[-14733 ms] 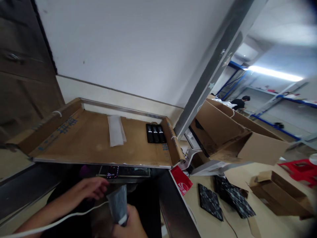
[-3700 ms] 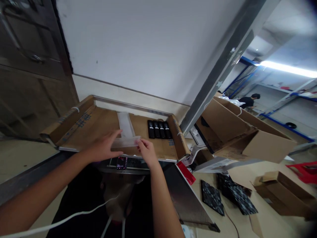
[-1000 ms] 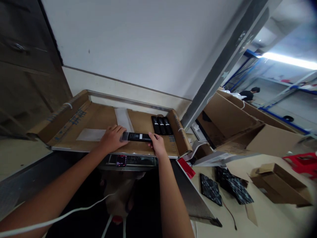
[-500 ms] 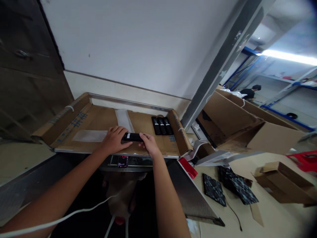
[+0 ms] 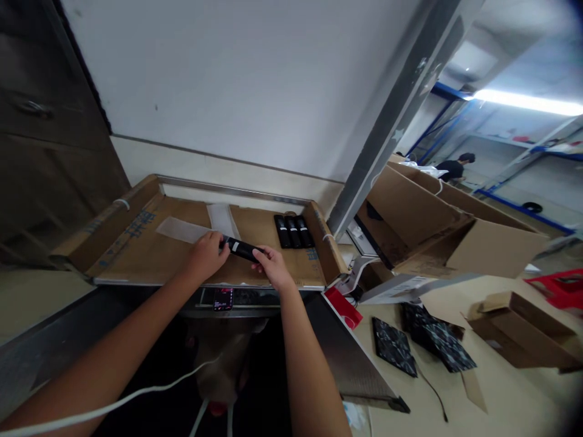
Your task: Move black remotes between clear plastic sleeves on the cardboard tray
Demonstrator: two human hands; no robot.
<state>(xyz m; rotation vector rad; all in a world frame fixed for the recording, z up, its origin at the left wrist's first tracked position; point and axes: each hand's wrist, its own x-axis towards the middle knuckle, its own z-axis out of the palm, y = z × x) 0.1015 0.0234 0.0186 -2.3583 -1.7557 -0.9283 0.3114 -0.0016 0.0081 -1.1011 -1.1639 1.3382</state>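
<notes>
Black and slim, the labelled device [image 5: 242, 249] now slants over the cardboard tray [image 5: 146, 267], left hand [image 5: 207, 254] closed round one end and the translucent sleeve [image 5: 180, 230], right hand [image 5: 271, 267] pinching the other, and seems sheathed deeper than a second ago.

black device [image 5: 245, 250]; white-labelled; slanted; translucent sleeve [image 5: 178, 230], possibly around left end
</notes>
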